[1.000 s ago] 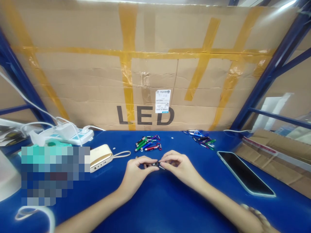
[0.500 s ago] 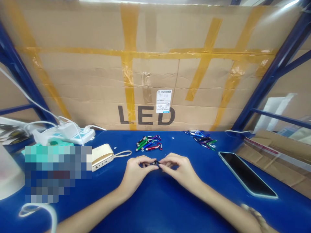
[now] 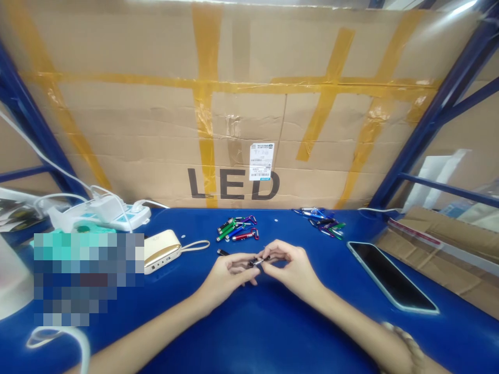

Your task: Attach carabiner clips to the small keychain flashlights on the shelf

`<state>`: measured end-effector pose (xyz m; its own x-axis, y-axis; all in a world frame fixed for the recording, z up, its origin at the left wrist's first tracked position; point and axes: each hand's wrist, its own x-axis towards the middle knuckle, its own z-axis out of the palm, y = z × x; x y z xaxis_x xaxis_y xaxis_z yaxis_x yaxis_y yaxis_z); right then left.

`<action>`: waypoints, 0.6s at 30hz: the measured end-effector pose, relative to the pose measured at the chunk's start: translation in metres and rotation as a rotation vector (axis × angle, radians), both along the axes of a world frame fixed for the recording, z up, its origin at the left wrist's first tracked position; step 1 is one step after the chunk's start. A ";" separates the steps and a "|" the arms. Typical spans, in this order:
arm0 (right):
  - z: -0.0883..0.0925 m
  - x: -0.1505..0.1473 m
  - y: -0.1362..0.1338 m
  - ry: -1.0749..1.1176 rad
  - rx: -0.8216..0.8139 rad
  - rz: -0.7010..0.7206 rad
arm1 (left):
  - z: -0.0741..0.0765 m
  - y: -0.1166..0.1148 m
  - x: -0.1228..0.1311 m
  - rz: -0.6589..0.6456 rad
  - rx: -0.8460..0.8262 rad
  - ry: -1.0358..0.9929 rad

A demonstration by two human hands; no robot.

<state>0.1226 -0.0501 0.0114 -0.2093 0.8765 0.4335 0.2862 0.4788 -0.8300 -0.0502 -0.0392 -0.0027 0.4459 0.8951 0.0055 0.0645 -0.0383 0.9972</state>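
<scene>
One left hand [image 3: 226, 275] and one right hand [image 3: 290, 265] meet over the blue table [image 3: 249, 332], nearest to my view. A beaded band [image 3: 405, 340] circles the right wrist. Both sets of fingers are narrow, thumb against fingertip, pinching a small dark piece [image 3: 258, 262] with a shiny part between them. A black stick end [image 3: 223, 252] pokes out behind the left hand; I cannot tell whether it joins that piece.

I judge the handling of this piece to be midway: both hands are on it, and I see nothing to mark it finished.

Farther out, a phone [image 3: 392, 275] lies to the right and a cream power bank [image 3: 161, 252] to the left. Beyond the hands, small torches [image 3: 238, 230], green, blue, black and red, lie grouped, some with clips; these look complete to me. Farther right, a loose pile of thin coloured pieces [image 3: 327, 224] lies untouched; whether they remain to be handled, I cannot tell. Behind everything stands taped cardboard [image 3: 156, 130] printed "LED".
</scene>
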 end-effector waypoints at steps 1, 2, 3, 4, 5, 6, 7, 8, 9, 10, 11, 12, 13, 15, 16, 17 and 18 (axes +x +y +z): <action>0.001 0.001 0.000 -0.012 0.008 -0.001 | 0.001 0.000 0.000 -0.003 -0.026 -0.015; 0.001 0.001 0.000 -0.030 0.020 -0.003 | 0.003 0.000 0.000 0.005 -0.040 -0.027; 0.002 0.002 0.000 -0.053 0.039 -0.003 | 0.005 -0.001 0.000 0.018 -0.048 -0.036; 0.002 0.003 0.000 -0.081 0.067 0.001 | 0.006 -0.001 0.000 0.032 -0.054 -0.040; 0.002 0.003 0.000 -0.109 0.102 0.010 | 0.008 -0.001 -0.001 0.048 -0.061 -0.039; 0.001 0.004 0.001 -0.135 0.141 0.022 | 0.009 -0.002 -0.001 0.064 -0.067 -0.033; 0.000 0.004 0.001 -0.159 0.180 0.039 | 0.010 -0.002 -0.002 0.082 -0.072 -0.026; -0.001 0.004 0.002 -0.178 0.215 0.057 | 0.011 -0.002 -0.002 0.104 -0.074 -0.020; -0.003 0.004 0.002 -0.192 0.243 0.075 | 0.011 -0.001 -0.003 0.126 -0.070 -0.018; -0.005 0.004 0.003 -0.203 0.263 0.091 | 0.012 -0.001 -0.003 0.150 -0.060 -0.021; -0.007 0.004 0.004 -0.212 0.279 0.103 | 0.012 -0.001 -0.004 0.170 -0.044 -0.028; -0.008 0.004 0.004 -0.224 0.294 0.108 | 0.012 0.000 -0.004 0.187 -0.025 -0.035; -0.009 0.004 0.004 -0.239 0.310 0.111 | 0.012 0.000 -0.004 0.200 -0.008 -0.041; -0.010 0.005 0.004 -0.280 0.359 0.114 | 0.011 0.001 -0.004 0.211 0.016 -0.042; -0.010 0.005 0.003 -0.307 0.390 0.115 | 0.010 0.001 -0.003 0.212 0.021 -0.037; -0.009 0.006 0.002 -0.339 0.419 0.117 | 0.009 0.001 -0.003 0.208 0.024 -0.030; -0.008 0.006 0.001 -0.375 0.445 0.120 | 0.008 0.002 -0.003 0.202 0.028 -0.023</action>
<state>0.1289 -0.0494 0.0034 -0.5058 0.5881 0.6312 0.4432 0.8048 -0.3947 -0.0536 -0.0376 0.0054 0.2571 0.9656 0.0402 0.0508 -0.0551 0.9972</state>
